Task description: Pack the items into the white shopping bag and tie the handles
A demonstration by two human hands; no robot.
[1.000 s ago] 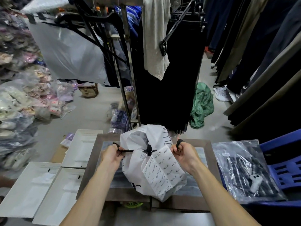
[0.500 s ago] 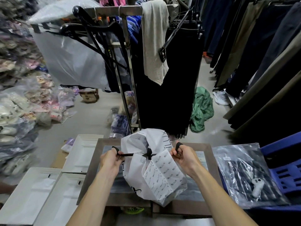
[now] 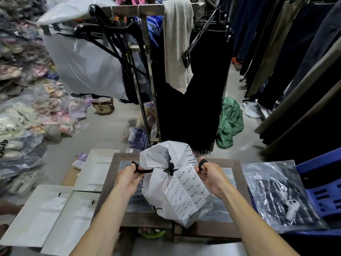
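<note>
Bag: the white shopping bag (image 3: 177, 185) lies full on the grey table (image 3: 234, 167), its near corner over the table's front edge.
Handles: two black handles (image 3: 171, 168) are knotted at the bag's top middle, their ends drawn out sideways.
Left hand: the left hand (image 3: 129, 177) is clenched on the handle end left of the bag.
Right hand: the right hand (image 3: 210, 174) grips the handle end right of the bag, a black loop over one finger.
Nearby: a clear plastic packet (image 3: 276, 193) lies right of the bag; white flat boxes (image 3: 55, 215) lie left of it.
</note>
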